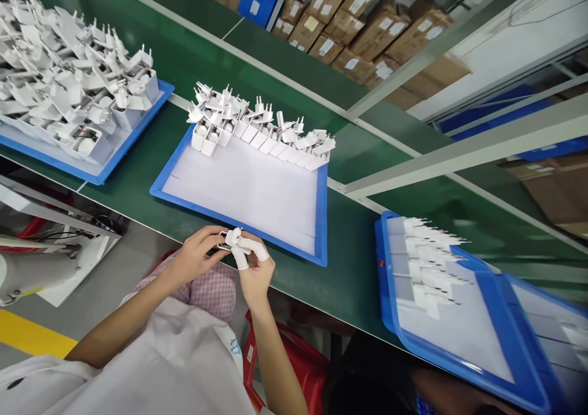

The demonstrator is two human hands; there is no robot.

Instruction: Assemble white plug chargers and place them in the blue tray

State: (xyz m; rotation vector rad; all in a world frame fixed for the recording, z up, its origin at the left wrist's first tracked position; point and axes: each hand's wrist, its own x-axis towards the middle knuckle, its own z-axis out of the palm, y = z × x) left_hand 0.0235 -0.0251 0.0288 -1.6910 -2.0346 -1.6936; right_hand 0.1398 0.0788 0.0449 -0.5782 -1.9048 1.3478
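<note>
Green conveyor bench point(358, 268) runs across an assembly-line room, cardboard boxes point(367, 29) stacked behind it. Three blue trays sit on the belt: left tray point(133, 152) piled high with white plug parts point(59, 78), middle tray point(321, 219) holding rows of them along its far edge only, right tray point(505, 317) at the frame edge, blurred.

Both hands meet just in front of the middle tray, above the person's lap. Left hand point(195, 259) and right hand point(255, 268) both pinch one small white plug part point(232, 239) between them — grip clenched on it from both sides. Right fingers point(241, 257) wear white finger cots.

Step in hand looks like fitting or checking a single piece off the tray. Judging by the part-filled rows, next move likely calls for a short forward reach and an upright set-down beside the last piece in the row — small part, so a fingertip hold and a clean release matter.
</note>
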